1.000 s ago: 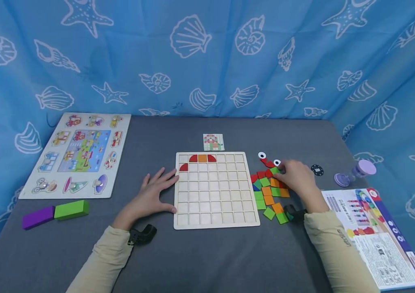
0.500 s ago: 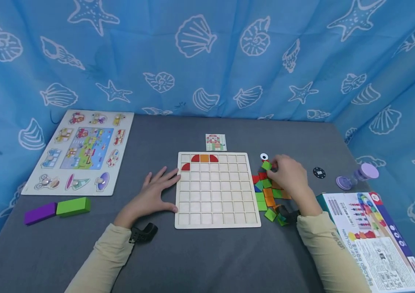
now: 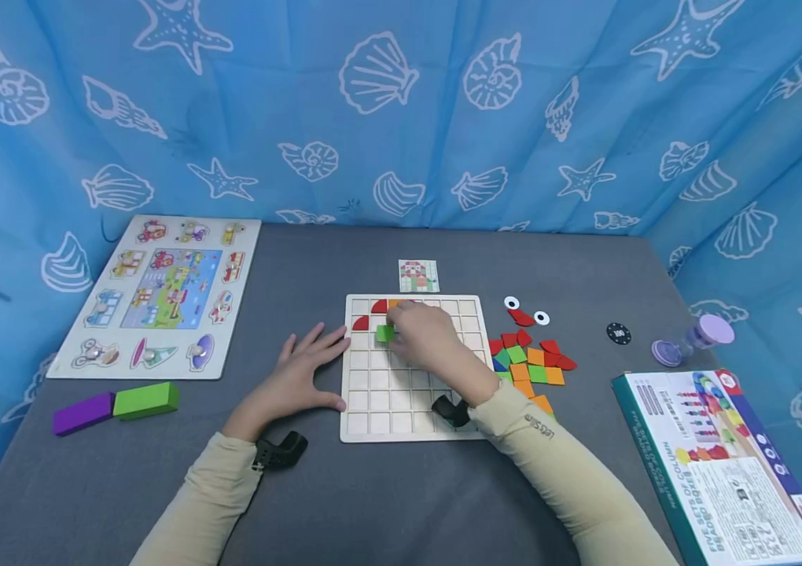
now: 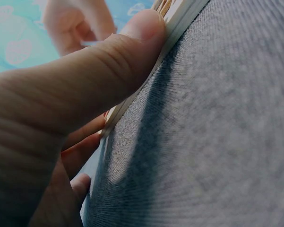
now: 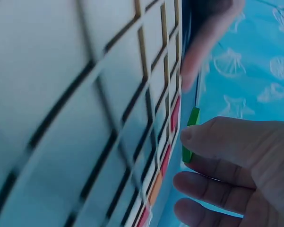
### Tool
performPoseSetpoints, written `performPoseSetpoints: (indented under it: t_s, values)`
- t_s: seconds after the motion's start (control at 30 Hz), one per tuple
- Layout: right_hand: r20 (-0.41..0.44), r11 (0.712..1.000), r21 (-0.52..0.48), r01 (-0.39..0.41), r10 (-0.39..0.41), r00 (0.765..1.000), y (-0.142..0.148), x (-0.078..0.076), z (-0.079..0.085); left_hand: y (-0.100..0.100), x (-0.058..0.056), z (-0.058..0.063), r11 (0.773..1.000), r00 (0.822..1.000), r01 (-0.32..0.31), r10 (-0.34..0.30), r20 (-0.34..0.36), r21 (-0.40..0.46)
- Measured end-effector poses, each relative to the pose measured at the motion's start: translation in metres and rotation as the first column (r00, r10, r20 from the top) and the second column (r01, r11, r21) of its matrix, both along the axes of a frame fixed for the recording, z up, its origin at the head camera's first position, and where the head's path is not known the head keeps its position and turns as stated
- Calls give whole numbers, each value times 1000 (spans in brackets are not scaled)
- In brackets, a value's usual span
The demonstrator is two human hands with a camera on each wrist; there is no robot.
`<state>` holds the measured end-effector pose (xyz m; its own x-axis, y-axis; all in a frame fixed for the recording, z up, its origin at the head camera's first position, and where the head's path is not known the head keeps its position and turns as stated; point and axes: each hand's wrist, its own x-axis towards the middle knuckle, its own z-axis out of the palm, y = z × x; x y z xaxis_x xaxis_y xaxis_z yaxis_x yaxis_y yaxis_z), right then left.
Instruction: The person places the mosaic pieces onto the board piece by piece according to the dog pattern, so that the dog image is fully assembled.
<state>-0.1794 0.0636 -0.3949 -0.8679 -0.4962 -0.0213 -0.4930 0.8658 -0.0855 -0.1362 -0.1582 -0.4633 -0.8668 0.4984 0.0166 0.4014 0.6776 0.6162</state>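
Between thumb and fingers, my right hand (image 3: 429,338) pinches a green square tile (image 3: 384,334) over the upper left of a wooden grid board (image 3: 376,424). In the right wrist view that green tile (image 5: 191,137) stands edge-on, apart from the board. Fingers spread, my left hand (image 3: 295,385) rests against the board's left side; in the left wrist view its thumb (image 4: 146,28) touches the board's edge. A red quarter-round tile (image 3: 361,323) lies in the second row, another red tile (image 3: 380,306) in the top row. An orange tile beside it is partly covered by my right hand.
Loose coloured tiles (image 3: 517,355) lie right of the board, below two eye pieces (image 3: 542,318). A picture card (image 3: 418,276) is behind the board. Around stand a peg puzzle (image 3: 238,346), green block (image 3: 146,401), purple block (image 3: 84,413), black disc (image 3: 618,333), sand timer (image 3: 687,342) and box (image 3: 741,472).
My right hand has picked the green tile out of the loose ones and carried it left over the board. The left hand has stayed at the board's side.
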Motion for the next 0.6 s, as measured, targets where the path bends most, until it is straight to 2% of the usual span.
performPoseSetpoints:
  t_s: [0.13, 0.27, 0.6]
  values:
    - [-18, 996, 73, -57, 59, 998, -21, -3, -4, -1, 0, 1, 1000, 1000, 7, -7, -7, 13]
    - [-18, 990, 117, -73, 75, 997, -31, -5, -7, -1, 0, 3, 1000, 1000, 17, -17, -12, 9]
    - [-22, 993, 80, -85, 87, 996, -35, -6, -11, -1, 0, 3, 1000, 1000, 16, -16, -6, 9]
